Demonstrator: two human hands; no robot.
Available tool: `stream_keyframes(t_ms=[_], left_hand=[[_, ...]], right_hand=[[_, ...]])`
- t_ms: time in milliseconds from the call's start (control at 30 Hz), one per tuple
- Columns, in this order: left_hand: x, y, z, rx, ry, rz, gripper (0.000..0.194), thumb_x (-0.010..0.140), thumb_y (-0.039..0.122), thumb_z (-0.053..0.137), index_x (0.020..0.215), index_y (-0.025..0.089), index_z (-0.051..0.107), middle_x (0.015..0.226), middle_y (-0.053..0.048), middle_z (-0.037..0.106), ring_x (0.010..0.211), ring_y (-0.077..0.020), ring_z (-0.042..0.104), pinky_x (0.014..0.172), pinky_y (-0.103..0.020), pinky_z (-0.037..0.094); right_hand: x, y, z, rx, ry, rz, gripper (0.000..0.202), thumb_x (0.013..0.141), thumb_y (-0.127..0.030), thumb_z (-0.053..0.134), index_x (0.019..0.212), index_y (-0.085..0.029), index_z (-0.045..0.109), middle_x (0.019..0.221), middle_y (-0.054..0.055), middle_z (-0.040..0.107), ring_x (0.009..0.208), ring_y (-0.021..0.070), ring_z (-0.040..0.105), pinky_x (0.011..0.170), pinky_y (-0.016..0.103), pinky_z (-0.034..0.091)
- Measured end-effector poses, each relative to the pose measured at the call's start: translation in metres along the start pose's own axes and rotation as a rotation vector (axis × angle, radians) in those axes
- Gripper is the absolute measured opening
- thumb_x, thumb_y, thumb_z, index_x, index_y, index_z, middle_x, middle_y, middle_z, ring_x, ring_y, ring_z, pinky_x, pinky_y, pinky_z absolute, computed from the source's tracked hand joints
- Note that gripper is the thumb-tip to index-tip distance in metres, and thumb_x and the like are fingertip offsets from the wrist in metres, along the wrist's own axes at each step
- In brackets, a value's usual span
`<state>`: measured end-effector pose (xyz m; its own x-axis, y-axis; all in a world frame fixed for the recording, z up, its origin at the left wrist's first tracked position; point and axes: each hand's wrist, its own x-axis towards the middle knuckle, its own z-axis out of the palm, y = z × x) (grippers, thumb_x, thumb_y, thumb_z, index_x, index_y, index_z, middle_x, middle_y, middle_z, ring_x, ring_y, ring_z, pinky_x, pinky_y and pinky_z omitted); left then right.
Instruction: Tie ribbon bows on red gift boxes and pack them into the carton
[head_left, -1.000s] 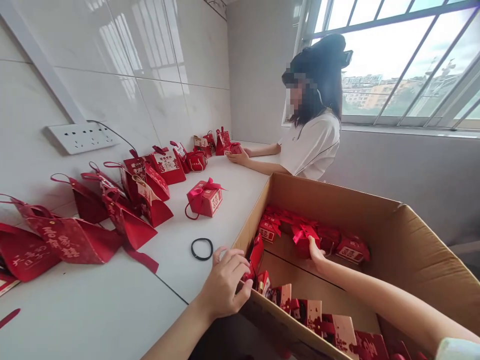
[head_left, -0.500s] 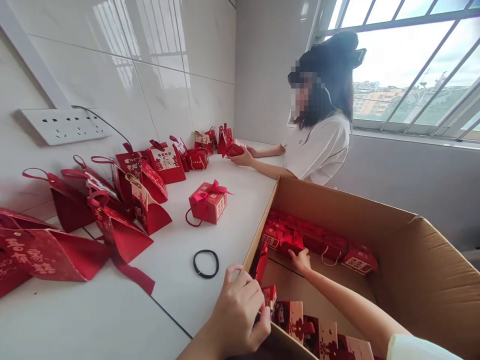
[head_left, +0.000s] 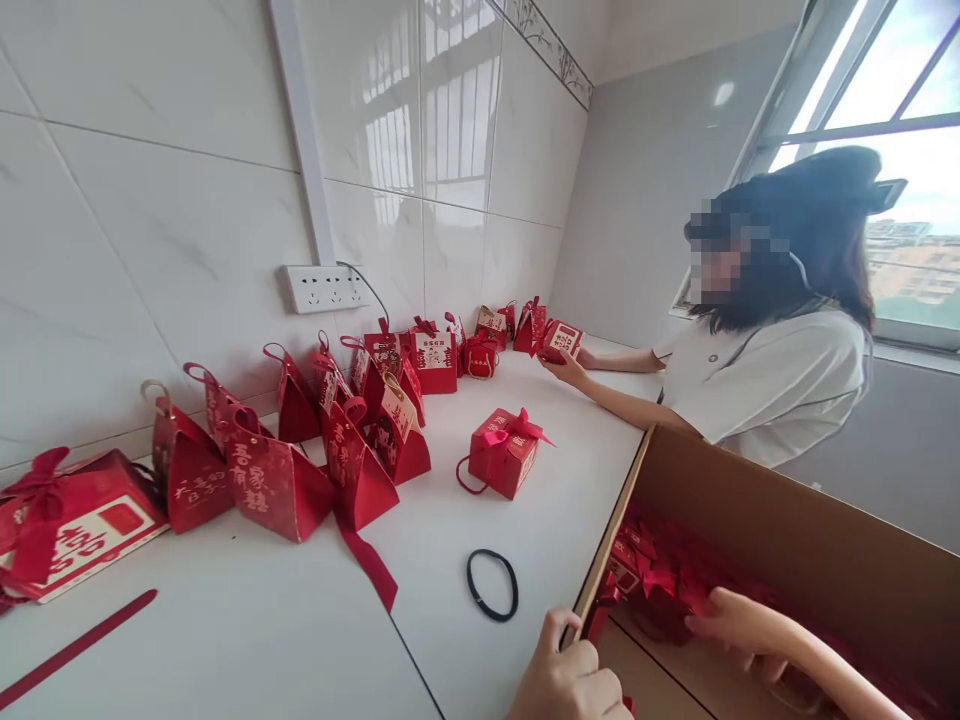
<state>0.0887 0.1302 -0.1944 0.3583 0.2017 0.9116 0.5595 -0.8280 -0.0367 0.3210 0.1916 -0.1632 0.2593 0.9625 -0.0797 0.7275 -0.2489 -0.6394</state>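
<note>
My left hand [head_left: 574,675] is closed over the near-left rim of a large cardboard box [head_left: 795,510]. Inside that box, my right hand [head_left: 742,630] has its fingers curled at a red gift box [head_left: 664,612], partly hidden and in shadow, beside a row of similar red boxes with ribbon bows. On the white table stands a red gift box with a pink bow [head_left: 506,455] and a cord handle. A black elastic band [head_left: 493,585] lies in front of it.
Several red triangular gift bags [head_left: 274,485] line the wall side. A bow-tied red box [head_left: 82,520] and a dark red ribbon strip [head_left: 79,650] lie at left. Across the table, a person in a white shirt [head_left: 780,375] holds a red box [head_left: 562,340]. A power socket [head_left: 328,288] is on the wall.
My view has turned left, so the scene has slid right and down. My left hand still holds the carton rim; my right hand remains at the red boxes inside. The other person's box is tilted differently.
</note>
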Motion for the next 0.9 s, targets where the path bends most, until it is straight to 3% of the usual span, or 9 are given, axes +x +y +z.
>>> stream_keyframes(t_ms=[67,100,167,267,400,533,667,767,900], left_hand=[[-0.01,0.0,0.01,0.016,-0.063,0.01,0.029,0.058,0.007,0.059,0.04,0.017,0.038,0.032,0.006,0.035,0.044,-0.0077,0.025,0.067,-0.036,0.035],[-0.014,0.0,0.014,0.021,-0.109,0.006,0.031,0.06,0.007,0.059,0.04,0.017,0.037,0.031,0.006,0.034,0.043,-0.0073,0.024,0.066,-0.036,0.035],[-0.019,0.0,0.018,0.02,-0.187,-0.007,0.034,0.064,0.01,0.061,0.039,0.017,0.038,0.03,0.006,0.033,0.041,-0.0067,0.021,0.065,-0.036,0.035],[-0.019,-0.002,0.018,0.014,-0.188,0.011,0.036,0.069,0.016,0.061,0.039,0.018,0.041,0.028,0.006,0.032,0.041,-0.0066,0.019,0.064,-0.035,0.035],[-0.008,-0.004,0.007,0.066,-0.122,0.047,0.035,0.062,0.006,0.062,0.038,0.016,0.038,0.031,0.007,0.034,0.043,-0.006,0.024,0.07,-0.032,0.035],[0.003,-0.004,-0.004,0.059,-0.029,0.038,0.028,0.061,0.015,0.063,0.042,0.018,0.043,0.035,0.007,0.038,0.046,-0.0078,0.03,0.072,-0.034,0.033],[0.01,-0.003,-0.014,0.029,-0.207,0.023,0.022,0.063,0.031,0.06,0.048,0.019,0.051,0.038,0.005,0.042,0.047,-0.0093,0.035,0.073,-0.036,0.034],[0.02,-0.001,-0.028,-0.043,-0.347,-0.061,0.018,0.068,0.031,0.055,0.057,0.017,0.055,0.05,0.002,0.052,0.054,-0.0113,0.044,0.078,-0.036,0.037],[0.035,-0.001,-0.057,-0.211,-0.22,-0.238,0.009,0.072,0.022,0.049,0.065,0.017,0.052,0.065,-0.002,0.06,0.065,-0.0133,0.05,0.076,-0.032,0.04]], right_hand=[[0.015,-0.032,-0.02,-0.097,-0.12,-0.117,0.024,0.074,-0.039,0.058,0.058,-0.022,0.058,0.06,0.005,0.061,0.065,0.0274,0.063,0.066,0.045,0.05],[0.023,-0.052,-0.026,-0.145,-0.183,-0.203,0.02,0.074,-0.041,0.056,0.068,-0.023,0.062,0.066,0.006,0.064,0.07,0.0275,0.064,0.072,0.045,0.05],[0.033,-0.095,-0.028,-0.123,-0.069,-0.401,0.034,0.078,-0.049,0.049,0.094,-0.021,0.061,0.089,0.009,0.065,0.084,0.027,0.063,0.079,0.043,0.049],[0.035,-0.154,-0.006,-0.058,-0.027,-0.657,0.066,0.074,-0.054,0.054,0.126,-0.017,0.041,0.129,0.016,0.046,0.111,0.0286,0.053,0.087,0.042,0.047],[0.03,-0.199,0.033,-0.101,-0.134,-0.704,0.09,0.067,-0.053,0.061,0.139,-0.017,0.02,0.142,0.018,0.028,0.127,0.0309,0.038,0.099,0.045,0.038],[0.037,-0.212,0.049,-0.12,-0.203,-0.633,0.089,0.071,-0.05,0.057,0.141,-0.011,0.016,0.139,0.021,0.033,0.124,0.0306,0.043,0.097,0.043,0.04],[0.035,-0.212,0.052,-0.089,-0.175,-0.605,0.081,0.072,-0.043,0.056,0.138,-0.012,0.02,0.131,0.02,0.041,0.116,0.0278,0.049,0.096,0.043,0.04],[0.014,-0.207,0.05,-0.044,-0.037,-0.707,0.081,0.067,-0.039,0.061,0.135,-0.014,0.025,0.123,0.018,0.045,0.112,0.0298,0.049,0.095,0.047,0.04],[-0.03,-0.195,0.035,0.058,0.214,-0.948,0.076,0.068,-0.038,0.065,0.131,-0.016,0.03,0.116,0.016,0.045,0.107,0.0293,0.051,0.09,0.049,0.044]])
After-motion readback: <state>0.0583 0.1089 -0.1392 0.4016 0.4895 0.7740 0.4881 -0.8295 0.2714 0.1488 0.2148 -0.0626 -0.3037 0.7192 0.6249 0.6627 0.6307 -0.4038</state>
